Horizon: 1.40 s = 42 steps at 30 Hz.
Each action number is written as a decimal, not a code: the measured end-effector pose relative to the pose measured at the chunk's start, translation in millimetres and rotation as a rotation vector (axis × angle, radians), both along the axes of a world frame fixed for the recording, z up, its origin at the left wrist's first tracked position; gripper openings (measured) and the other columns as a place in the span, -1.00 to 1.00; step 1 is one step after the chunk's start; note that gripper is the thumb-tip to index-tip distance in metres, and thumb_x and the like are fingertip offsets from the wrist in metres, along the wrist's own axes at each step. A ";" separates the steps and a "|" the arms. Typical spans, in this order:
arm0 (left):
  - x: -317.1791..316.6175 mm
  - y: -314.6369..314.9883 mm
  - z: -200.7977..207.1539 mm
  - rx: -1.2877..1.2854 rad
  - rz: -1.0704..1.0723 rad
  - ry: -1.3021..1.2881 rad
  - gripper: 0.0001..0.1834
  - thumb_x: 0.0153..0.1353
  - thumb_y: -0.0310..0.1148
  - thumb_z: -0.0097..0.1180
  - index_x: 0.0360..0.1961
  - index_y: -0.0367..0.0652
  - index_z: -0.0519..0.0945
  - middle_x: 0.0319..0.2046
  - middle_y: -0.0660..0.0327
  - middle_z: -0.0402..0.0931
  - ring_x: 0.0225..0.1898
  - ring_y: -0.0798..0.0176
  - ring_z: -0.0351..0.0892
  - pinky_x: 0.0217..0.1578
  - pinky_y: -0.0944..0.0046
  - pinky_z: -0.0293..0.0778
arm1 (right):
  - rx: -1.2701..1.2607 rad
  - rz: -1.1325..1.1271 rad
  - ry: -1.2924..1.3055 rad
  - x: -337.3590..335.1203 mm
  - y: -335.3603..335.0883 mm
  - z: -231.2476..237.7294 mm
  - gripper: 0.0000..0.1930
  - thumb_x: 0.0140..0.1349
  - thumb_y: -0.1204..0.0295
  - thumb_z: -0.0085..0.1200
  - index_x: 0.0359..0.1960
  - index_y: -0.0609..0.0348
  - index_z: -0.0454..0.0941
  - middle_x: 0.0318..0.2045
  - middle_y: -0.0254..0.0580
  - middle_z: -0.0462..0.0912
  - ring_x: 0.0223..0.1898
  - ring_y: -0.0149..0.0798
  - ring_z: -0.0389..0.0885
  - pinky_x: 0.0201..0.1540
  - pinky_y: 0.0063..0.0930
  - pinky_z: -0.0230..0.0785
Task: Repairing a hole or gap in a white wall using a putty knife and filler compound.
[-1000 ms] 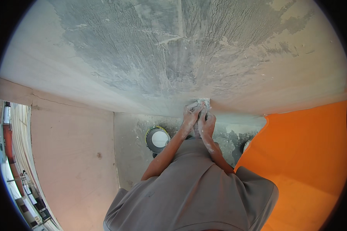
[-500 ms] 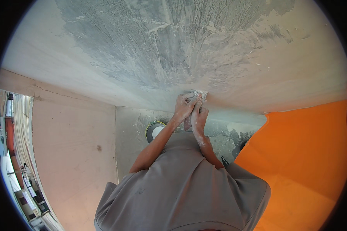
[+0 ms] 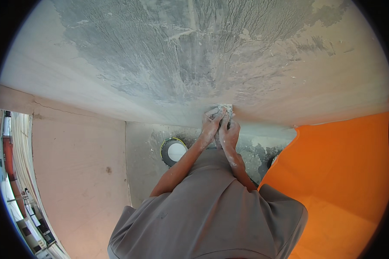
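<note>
In front of me stands a wall [image 3: 194, 56], its upper part scraped to rough grey patches among paler coating. Low on that wall, both hands come together on a small putty-smeared scraper [image 3: 225, 107]; its handle is hidden by my fingers. My left hand [image 3: 210, 122] is closed, fingertips pinching the scraper's left side. Just beside it my right hand [image 3: 230, 132] is closed around the tool from the right, its knuckles whitened with dust. The scraper's upper edge meets the wall surface.
A dark bucket [image 3: 164, 156] with a yellow rim and white contents stands on the floor, left of my forearms. An orange sheet [image 3: 337, 172] hangs at the right. A pinkish side wall [image 3: 78, 159] rises at the left, beside an opening onto the outside.
My hands and the scraper have shifted slightly right and down in the picture. The view has moved a little, showing more of the bucket. Both hands keep their grip.
</note>
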State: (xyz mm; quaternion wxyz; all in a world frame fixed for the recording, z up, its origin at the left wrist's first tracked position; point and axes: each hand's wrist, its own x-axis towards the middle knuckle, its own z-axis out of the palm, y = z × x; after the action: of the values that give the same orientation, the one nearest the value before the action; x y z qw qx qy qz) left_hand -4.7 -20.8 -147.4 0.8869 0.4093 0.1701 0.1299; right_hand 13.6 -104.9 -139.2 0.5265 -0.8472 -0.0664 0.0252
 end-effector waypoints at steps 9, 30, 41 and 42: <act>-6.9 20.6 38.7 0.477 -0.039 0.142 -0.75 0.44 -0.35 0.16 -0.24 -0.32 0.76 -0.38 0.26 0.73 -0.37 0.52 0.55 -0.36 0.42 0.49 | 0.264 -0.038 0.222 -13.9 15.4 -10.9 -0.35 0.56 0.05 -0.12 -0.46 0.53 0.56 -0.71 -0.11 0.51 -0.53 -0.43 0.42 -0.47 -0.20 0.30; -3.5 19.4 22.4 0.395 -0.038 0.130 -0.71 0.45 -0.28 0.17 -0.24 -0.30 0.78 -0.41 0.31 0.71 -0.43 0.51 0.52 -0.41 0.39 0.46 | 0.223 -0.043 0.219 -16.3 17.2 2.7 -0.43 0.53 0.11 -0.08 -0.35 0.52 0.62 -0.65 0.11 0.57 -0.52 -0.31 0.54 -0.42 -0.11 0.36; 2.7 -0.2 3.3 -0.057 -0.102 -0.011 -0.74 0.47 -0.32 0.14 -0.05 -0.32 0.69 -0.19 0.16 0.72 -0.18 0.37 0.68 -0.17 0.36 0.57 | -0.024 -0.081 -0.040 -3.2 0.9 5.8 -0.51 0.44 0.18 0.00 -0.44 0.45 0.66 -0.56 0.33 0.61 -0.47 0.31 0.66 -0.39 0.05 0.39; 2.7 -3.6 1.3 -0.094 -0.077 -0.041 -0.75 0.47 -0.33 0.13 -0.06 -0.32 0.69 -0.19 0.17 0.72 -0.15 0.35 0.69 -0.16 0.36 0.58 | -0.060 -0.071 -0.104 -2.5 -0.6 5.6 -0.51 0.44 0.18 0.01 -0.45 0.43 0.67 -0.55 0.32 0.61 -0.46 0.31 0.66 -0.38 0.06 0.40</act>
State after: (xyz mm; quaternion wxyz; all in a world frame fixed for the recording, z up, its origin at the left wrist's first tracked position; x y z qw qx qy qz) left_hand -2.0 -24.3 -146.0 0.9129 0.3706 0.1419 0.0960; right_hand 11.1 -105.5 -133.5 0.4972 -0.8646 -0.0629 -0.0354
